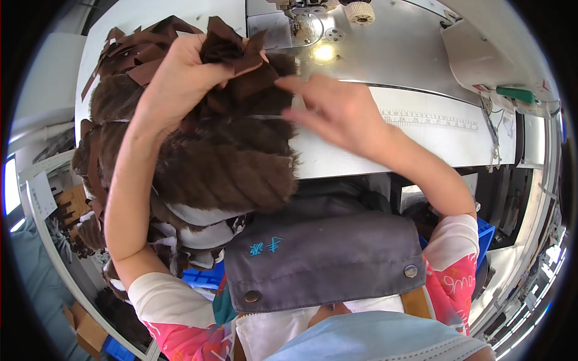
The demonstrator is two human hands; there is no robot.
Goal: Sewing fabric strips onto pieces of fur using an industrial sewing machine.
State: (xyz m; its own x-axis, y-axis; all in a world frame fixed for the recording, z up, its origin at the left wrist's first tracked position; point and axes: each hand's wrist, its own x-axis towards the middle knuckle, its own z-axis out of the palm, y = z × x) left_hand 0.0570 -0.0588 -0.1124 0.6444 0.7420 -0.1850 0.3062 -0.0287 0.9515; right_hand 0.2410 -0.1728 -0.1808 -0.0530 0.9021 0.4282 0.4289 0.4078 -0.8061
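Note:
My left hand [186, 78] pinches brown fabric strips [232, 42] at the top of a pile, its fingers closed on them. My right hand [328, 111] is just right of those strips, slightly blurred, index finger and thumb apart near the fabric's edge; whether they touch it is unclear. Dark brown fur pieces [223, 168] with pale backing lie stacked under the strips and hang over the table's front edge at the left. More loose brown strips [141, 48] lie at the back left.
A sewing machine [301, 21] with a metal bed [397, 54] stands at the back. The white table [373, 150] has a ruler strip [433, 120]. A grey apron [325, 259] covers my front. Blue crates [484, 234] sit below right, a cardboard box [90, 328] lower left.

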